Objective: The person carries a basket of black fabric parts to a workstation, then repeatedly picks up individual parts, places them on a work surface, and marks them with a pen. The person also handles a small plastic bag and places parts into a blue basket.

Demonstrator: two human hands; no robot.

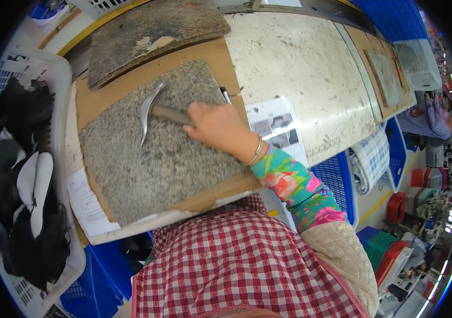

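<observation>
My right hand (pixel 219 130) is closed round the wooden handle of a hammer (pixel 171 114). Its curved metal head lies over a speckled grey stone slab (pixel 146 180), at the slab's upper middle; whether it touches the surface I cannot tell. A floral sleeve covers my right forearm, with a thin bracelet at the wrist. My left hand does not appear. Just beyond my right hand lies a black-and-white pen or marker (pixel 225 95), and a printed sheet with pictures (pixel 280 125) sits to the right of my wrist.
Brown cardboard (pixel 96 106) lies under the slab. A second worn board (pixel 157 34) is behind it. At left stands a white basket (pixel 63 79) of black pieces and white sole-shaped pieces (pixel 36 185). Blue crates (pixel 337 177) stand below the white table (pixel 300 58). Another person (pixel 427 121) sits far right.
</observation>
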